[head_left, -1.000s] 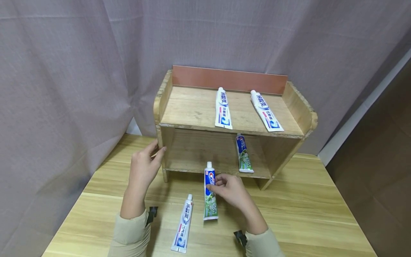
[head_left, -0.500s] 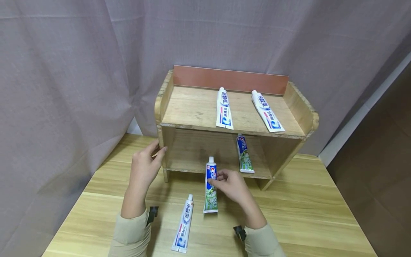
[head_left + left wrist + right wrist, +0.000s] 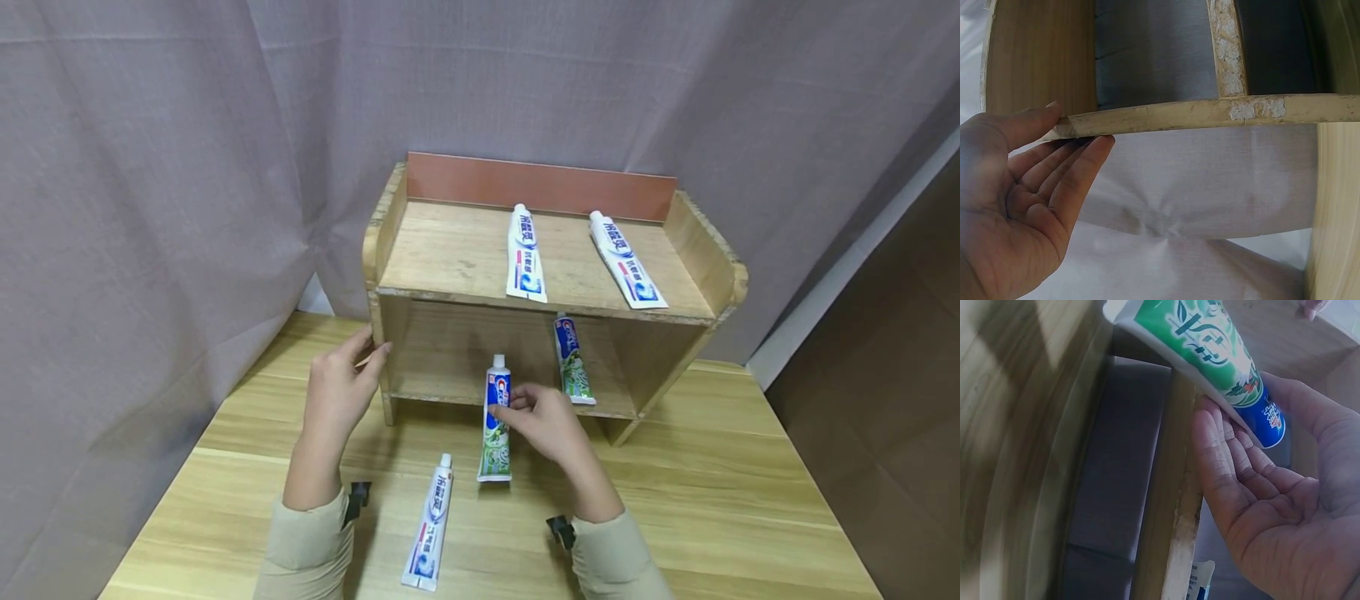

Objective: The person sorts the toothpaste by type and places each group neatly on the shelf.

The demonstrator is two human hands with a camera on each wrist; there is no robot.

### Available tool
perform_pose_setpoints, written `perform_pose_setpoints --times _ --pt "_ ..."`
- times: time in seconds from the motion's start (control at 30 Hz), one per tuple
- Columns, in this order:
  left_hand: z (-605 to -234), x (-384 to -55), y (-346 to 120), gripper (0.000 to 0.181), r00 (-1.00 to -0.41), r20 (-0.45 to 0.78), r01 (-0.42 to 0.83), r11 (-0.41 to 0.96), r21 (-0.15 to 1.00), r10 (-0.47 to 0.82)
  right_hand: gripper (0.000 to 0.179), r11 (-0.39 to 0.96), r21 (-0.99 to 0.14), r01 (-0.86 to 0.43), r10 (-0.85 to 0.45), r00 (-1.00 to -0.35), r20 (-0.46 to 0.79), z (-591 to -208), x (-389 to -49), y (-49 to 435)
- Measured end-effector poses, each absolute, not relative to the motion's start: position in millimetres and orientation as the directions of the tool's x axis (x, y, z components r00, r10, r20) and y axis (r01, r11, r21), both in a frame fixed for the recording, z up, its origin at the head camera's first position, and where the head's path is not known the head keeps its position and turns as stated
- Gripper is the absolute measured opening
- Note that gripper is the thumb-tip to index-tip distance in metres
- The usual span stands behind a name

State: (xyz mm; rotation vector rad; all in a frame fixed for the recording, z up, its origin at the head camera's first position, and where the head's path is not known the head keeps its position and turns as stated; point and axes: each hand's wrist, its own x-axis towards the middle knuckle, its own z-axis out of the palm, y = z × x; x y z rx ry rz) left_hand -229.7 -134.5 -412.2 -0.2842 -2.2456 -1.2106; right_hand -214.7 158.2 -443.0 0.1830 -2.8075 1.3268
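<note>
My right hand (image 3: 546, 421) pinches a blue and green toothpaste tube (image 3: 497, 450) between thumb and fingers, cap end up, in front of the lower shelf opening. In the right wrist view the tube (image 3: 1210, 353) lies between thumb and fingertips, close to the shelf edge. My left hand (image 3: 339, 379) holds the left side panel of a small wooden shelf (image 3: 450, 250); in the left wrist view the thumb is on one face of the panel edge (image 3: 1172, 114) and the fingers on the other. A second blue and green tube (image 3: 573, 362) lies on the lower level, to the right.
Two white toothpaste tubes (image 3: 527, 258) (image 3: 628, 262) lie on the top level. Another white tube (image 3: 430, 525) lies on the wooden table (image 3: 720, 500) between the forearms. A grey curtain (image 3: 187, 167) hangs behind, and a brown panel (image 3: 885, 333) stands at the right.
My right hand has carried the blue and green tube forward, up toward the lower shelf opening. The left hand stays on the side panel.
</note>
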Motion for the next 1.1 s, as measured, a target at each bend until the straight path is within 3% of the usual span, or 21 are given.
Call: perform_pose_setpoints --times 1.1 --pt "-413 -231 -134 0.029 -0.823 0.562 0.428 0.56 0.709 -0.083 0.044 0.679 -0.724 -0.125 -0.047 -0.991 0.127 -428 -246 163"
